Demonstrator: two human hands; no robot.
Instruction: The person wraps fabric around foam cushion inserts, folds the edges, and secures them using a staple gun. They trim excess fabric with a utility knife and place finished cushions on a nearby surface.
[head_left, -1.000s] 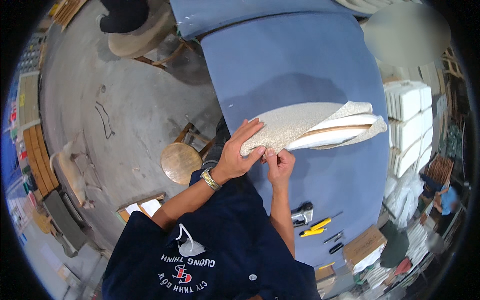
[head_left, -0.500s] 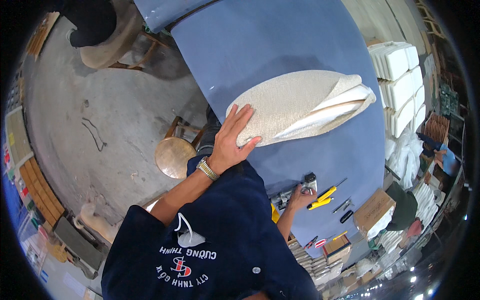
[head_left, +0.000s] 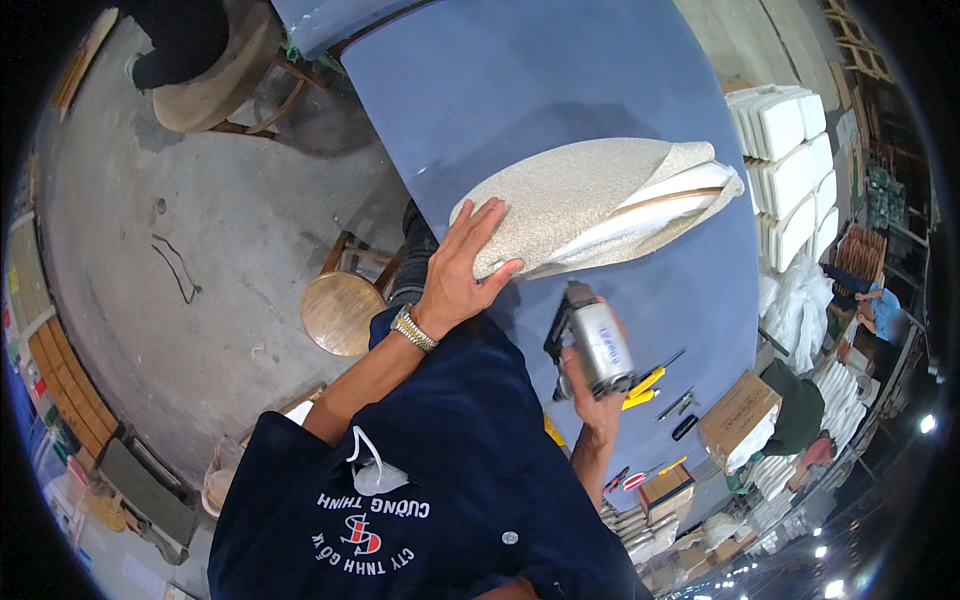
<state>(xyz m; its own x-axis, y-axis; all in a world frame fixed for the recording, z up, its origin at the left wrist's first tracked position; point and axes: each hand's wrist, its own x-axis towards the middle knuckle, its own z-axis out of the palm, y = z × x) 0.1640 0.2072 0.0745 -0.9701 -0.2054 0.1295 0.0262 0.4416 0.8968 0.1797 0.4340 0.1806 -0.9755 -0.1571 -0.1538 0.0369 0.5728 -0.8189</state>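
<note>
A beige fabric-covered piece [head_left: 570,195] lies across the blue table [head_left: 520,90], its cover folded over white padding with a thin brown edge inside. My left hand [head_left: 467,270] rests on its near left end, fingers stretched out and thumb apart. In my right hand [head_left: 592,400] is a staple gun [head_left: 600,345], silver and black, raised above the table in front of the fabric piece. Fingers wrap round its body, partly hidden. Yellow-handled tools [head_left: 643,390] lie just right of that hand.
Further right on the table sit a small black object [head_left: 685,428] and red-handled pliers [head_left: 617,478]. Beyond its edge are stacked white pads [head_left: 795,170] and a cardboard box [head_left: 740,418]. A round wooden stool [head_left: 342,313] stands at left. Another person [head_left: 885,312] is at far right.
My right hand has lifted the staple gun off the table and brought it up toward the fabric piece. My left hand stays on the piece's end.
</note>
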